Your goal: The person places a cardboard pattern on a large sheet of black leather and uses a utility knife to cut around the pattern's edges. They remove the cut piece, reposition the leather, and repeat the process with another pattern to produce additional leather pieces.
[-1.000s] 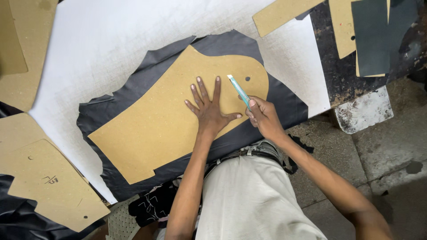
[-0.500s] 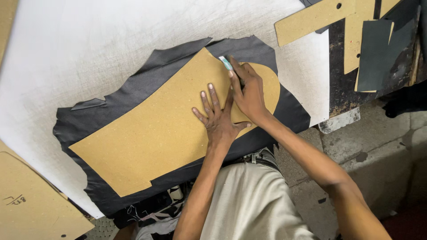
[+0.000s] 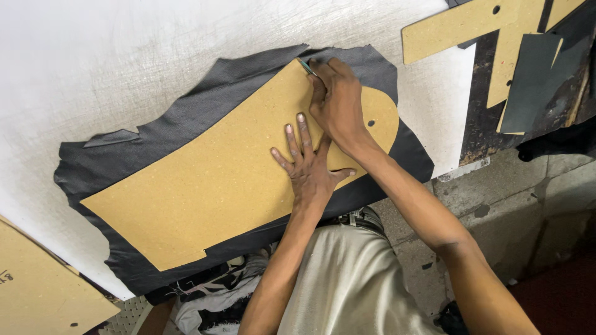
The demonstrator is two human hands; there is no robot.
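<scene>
The tan cardboard pattern (image 3: 223, 186) is laid flat on a piece of dark grey leather (image 3: 155, 130), which is spread on the white, scratched surface (image 3: 124, 56). A thin teal-handled tool (image 3: 305, 66), only partly visible, is held against the upper edge of the pattern, near its rounded end. The right hand (image 3: 338, 102) is closed around this tool, its fingers curled tightly over the handle; whether it is a knife or a marker cannot be told. The left hand (image 3: 309, 167) is pressed flat on the pattern just below the right hand, fingers spread open and gripping nothing.

For a clean line, the tip is best kept touching the pattern's edge throughout, and the pattern is best pinned close to the working point, as it is now, so that it cannot slide on the leather. The ragged leather margin above the pattern is narrow, so no drift should be allowed.

Further from the pattern, more tan pattern pieces (image 3: 459, 28) are seen to the upper right and another tan piece (image 3: 43, 298) to the lower left.
</scene>
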